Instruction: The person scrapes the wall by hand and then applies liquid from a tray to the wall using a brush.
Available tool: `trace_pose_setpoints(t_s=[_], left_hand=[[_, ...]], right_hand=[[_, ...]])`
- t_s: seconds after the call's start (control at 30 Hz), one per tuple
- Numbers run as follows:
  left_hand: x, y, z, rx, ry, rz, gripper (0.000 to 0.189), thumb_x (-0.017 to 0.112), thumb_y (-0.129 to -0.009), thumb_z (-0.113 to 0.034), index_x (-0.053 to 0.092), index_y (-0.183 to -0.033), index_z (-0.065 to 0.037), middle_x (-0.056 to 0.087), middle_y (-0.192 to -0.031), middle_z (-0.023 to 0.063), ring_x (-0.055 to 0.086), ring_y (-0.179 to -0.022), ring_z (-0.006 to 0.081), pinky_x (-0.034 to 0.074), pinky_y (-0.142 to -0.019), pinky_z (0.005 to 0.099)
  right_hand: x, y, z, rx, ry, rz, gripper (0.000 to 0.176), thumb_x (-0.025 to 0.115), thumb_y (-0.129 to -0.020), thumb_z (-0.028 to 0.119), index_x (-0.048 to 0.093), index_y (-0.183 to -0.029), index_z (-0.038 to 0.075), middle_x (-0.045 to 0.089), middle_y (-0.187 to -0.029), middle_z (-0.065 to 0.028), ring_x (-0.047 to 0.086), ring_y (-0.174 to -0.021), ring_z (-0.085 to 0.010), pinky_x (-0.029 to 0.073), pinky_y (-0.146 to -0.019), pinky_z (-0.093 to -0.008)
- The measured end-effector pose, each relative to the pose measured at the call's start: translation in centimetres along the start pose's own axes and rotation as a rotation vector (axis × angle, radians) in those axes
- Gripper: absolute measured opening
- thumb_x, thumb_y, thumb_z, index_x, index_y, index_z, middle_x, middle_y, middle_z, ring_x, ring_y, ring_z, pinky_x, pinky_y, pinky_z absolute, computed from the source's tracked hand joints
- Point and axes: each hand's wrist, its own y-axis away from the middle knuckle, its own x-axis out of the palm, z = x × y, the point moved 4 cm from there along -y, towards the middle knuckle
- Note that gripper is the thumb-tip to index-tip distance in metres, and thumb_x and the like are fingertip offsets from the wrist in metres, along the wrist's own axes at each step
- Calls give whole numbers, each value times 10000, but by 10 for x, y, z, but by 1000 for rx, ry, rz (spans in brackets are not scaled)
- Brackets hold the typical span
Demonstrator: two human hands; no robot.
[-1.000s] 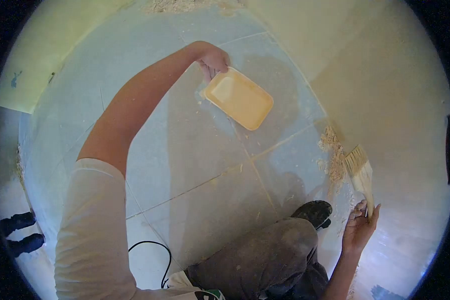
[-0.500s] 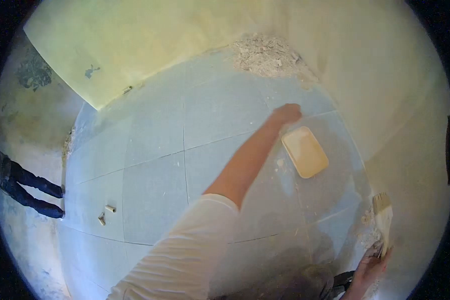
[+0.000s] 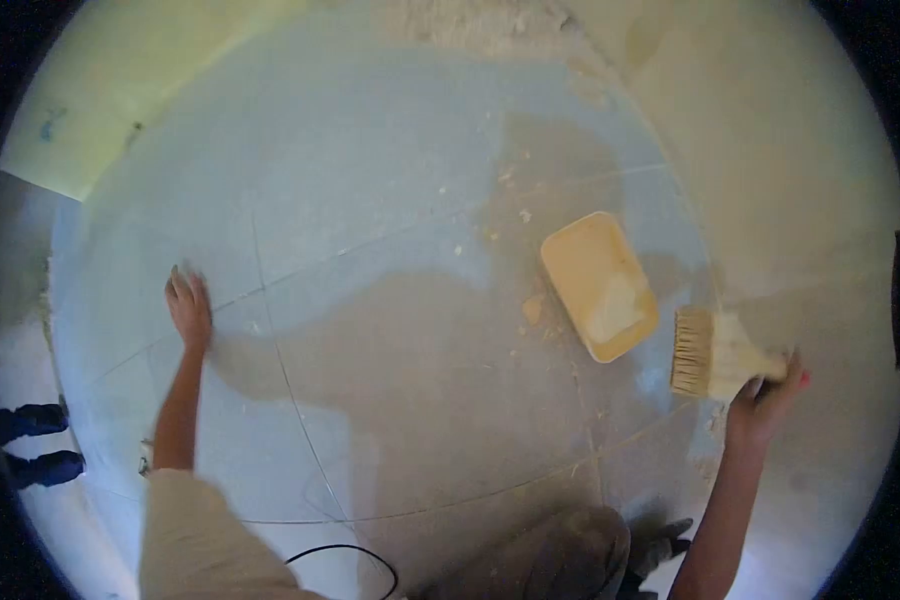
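My left hand is stretched out over the tiled floor at the left, fingers apart and slightly blurred, with nothing in it. My right hand, at the right, is closed around the handle of a wide flat brush. The brush bristles point left, towards a shallow yellow rectangular tub. Some pale material lies in the near part of the tub. Brush and tub are a short gap apart.
Pale debris is heaped against the far wall. Crumbs lie beside the tub. A wall rises on the right. Another person's legs stand at the far left. A black cable curves near my knee.
My left hand has swung from beside the tub far to the left, and its fingers have opened. My right hand has raised the brush, whose bristles now point left. The view has shifted.
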Motion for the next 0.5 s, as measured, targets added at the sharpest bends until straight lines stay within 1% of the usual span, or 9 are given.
trace_pose_setpoints(t_s=[0.03, 0.1, 0.17, 0.23, 0.3, 0.37, 0.4, 0.47, 0.5], left_hand=[[-14, 5, -8, -173, 220, 31, 455, 430, -991, -335, 419, -1382, -103, 445, -1390, 126, 414, -1281, 311, 268, -1078, 488], [-10, 12, -7, -212, 151, 128, 479, 386, -1002, -370, 386, -1408, -116, 407, -1418, 130, 372, -1314, 304, 243, -1086, 500], [-8, 10, -6, -254, 120, 187, 504, 342, -1013, -405, 353, -1435, -129, 370, -1446, 133, 330, -1347, 297, 218, -1094, 512], [-14, 3, -13, -207, 88, 188, 527, 346, -1002, -421, 351, -1442, -132, 345, -1469, 139, 287, -1374, 307, 188, -1111, 502], [-10, 1, -13, -205, 71, 206, 531, 357, -996, -415, 343, -1449, -136, 332, -1481, 138, 273, -1384, 310, 179, -1114, 509], [-11, 2, -9, -219, 18, 229, 540, 370, -987, -400, 329, -1460, -144, 310, -1500, 136, 248, -1401, 312, 164, -1120, 520], [-12, 0, -12, -226, 18, 239, 542, 373, -983, -392, 322, -1464, -148, 301, -1508, 135, 238, -1408, 312, 158, -1122, 525], [-15, -4, -11, -218, -26, 268, 540, 374, -979, -375, 315, -1468, -153, 295, -1514, 131, 222, -1417, 314, 145, -1128, 527], [-14, -7, -15, -202, -12, 258, 540, 374, -979, -375, 315, -1468, -153, 295, -1514, 131, 222, -1417, 314, 145, -1128, 527]], right_hand=[[49, -1, 6, -119, 80, -55, 261, 529, -967, 339, 511, -1058, 95, 544, -904, -51, 517, -825, -170, 453, -830, -353], [106, -56, 4, -128, 16, 375, 227, 548, -950, 321, 424, -1029, 148, 543, -852, -27, 544, -794, -156, 473, -757, -342], [192, -54, 26, -172, 73, 260, 219, 537, -960, 317, 401, -979, 147, 528, -783, -20, 550, -742, -167, 483, -725, -346], [267, -44, 56, -205, -63, 275, 222, 500, -975, 314, 495, -1000, 94, 551, -877, -41, 537, -810, -164, 482, -779, -340], [337, 2, 97, -147, -98, 333, 222, 498, -975, 314, 525, -921, 100, 564, -810, -9, 503, -657, -107, 463, -628, -271], [372, -1, 132, -170, -53, 558, 231, 529, -964, 297, 555, -844, 101, 547, -728, 11, 436, -521, -78, 392, -497, -224], [387, 9, 150, -186, -47, 534, 231, 529, -964, 297, 555, -844, 101, 547, -728, 11, 436, -521, -78, 392, -497, -224], [427, 39, 193, -247, 38, 525, 274, 529, -965, 311, 558, -793, 100, 537, -671, 27, 348, -446, -56, 308, -437, -193], [432, 38, 205, -263, 32, 508, 274, 529, -965, 311, 558, -793, 100, 537, -671, 27, 348, -446, -56, 308, -437, -193]])
